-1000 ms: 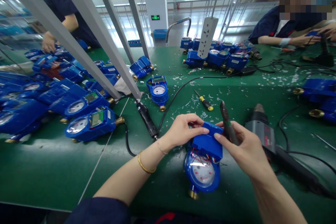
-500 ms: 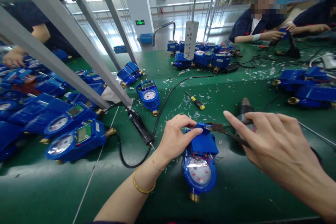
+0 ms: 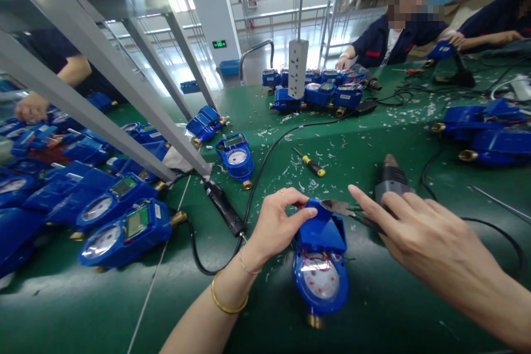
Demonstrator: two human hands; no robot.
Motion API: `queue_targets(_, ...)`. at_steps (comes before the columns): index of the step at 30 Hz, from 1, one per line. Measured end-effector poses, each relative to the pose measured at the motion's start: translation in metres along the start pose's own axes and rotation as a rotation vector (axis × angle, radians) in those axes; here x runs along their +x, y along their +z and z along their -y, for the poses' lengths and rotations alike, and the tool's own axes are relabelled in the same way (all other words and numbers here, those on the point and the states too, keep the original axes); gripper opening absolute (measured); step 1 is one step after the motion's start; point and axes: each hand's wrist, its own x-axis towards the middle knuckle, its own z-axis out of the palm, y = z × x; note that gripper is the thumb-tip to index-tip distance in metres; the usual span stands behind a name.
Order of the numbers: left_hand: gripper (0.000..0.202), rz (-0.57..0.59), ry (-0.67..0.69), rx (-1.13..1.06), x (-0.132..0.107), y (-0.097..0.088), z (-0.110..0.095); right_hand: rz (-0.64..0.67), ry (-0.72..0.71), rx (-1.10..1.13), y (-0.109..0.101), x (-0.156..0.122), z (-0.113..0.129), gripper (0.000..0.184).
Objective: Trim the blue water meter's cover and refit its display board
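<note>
A blue water meter (image 3: 321, 276) lies on the green table (image 3: 257, 298) in front of me, its round dial toward me and its blue lid (image 3: 322, 228) raised, with red wires showing under it. My left hand (image 3: 277, 224) grips the lid's far edge with thumb and fingers. My right hand (image 3: 427, 240) holds small cutting pliers (image 3: 344, 210) whose jaws point left and touch the lid's top right corner; the index finger is stretched along them.
Many blue meters (image 3: 116, 227) crowd the left under slanted grey frame bars (image 3: 124, 88). An electric screwdriver (image 3: 224, 207) with black cable, a yellow screwdriver (image 3: 311, 163), a grey drill (image 3: 392, 177), a hanging power strip (image 3: 297, 69) and other people's hands surround the spot.
The right hand lowered the pliers from upright to level and brought the jaws to the lid's corner. The left hand kept its grip on the lid. The view shifted slightly right.
</note>
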Motion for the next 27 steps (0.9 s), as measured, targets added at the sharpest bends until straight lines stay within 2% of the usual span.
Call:
queue_targets(3,0.014,-0.004,-0.054,-0.032,0.001,0.0,0.003,-0.015,0.09,0.296,0.012,-0.002,-0.003,0.05)
queue_targets(5,0.016,-0.018,-0.108,-0.053,0.001,-0.001,0.004,-0.027,0.2,0.514,0.019,-0.004,-0.009,0.046)
queue_targets(7,0.018,-0.03,-0.145,-0.07,0.001,-0.002,0.005,-0.047,0.323,0.618,0.023,-0.006,-0.016,0.046)
queue_targets(8,0.018,-0.031,-0.152,-0.078,0.001,-0.003,0.005,-0.05,0.37,0.587,0.023,-0.007,-0.02,0.047)
queue_targets(10,0.019,-0.03,-0.153,-0.086,0.001,-0.003,0.005,-0.015,0.39,0.385,0.022,-0.008,-0.027,0.048)
queue_targets(13,0.018,-0.037,-0.148,-0.078,0.001,-0.002,0.003,0.018,0.25,0.106,0.015,-0.006,-0.031,0.05)
queue_targets(17,0.017,-0.028,-0.12,-0.072,0.003,0.001,0.001,-0.058,0.121,0.097,0.007,0.001,-0.023,0.052)
queue_targets(27,0.015,-0.005,-0.061,-0.062,0.001,0.0,-0.001,0.016,0.043,-0.058,0.002,0.009,-0.01,0.059)
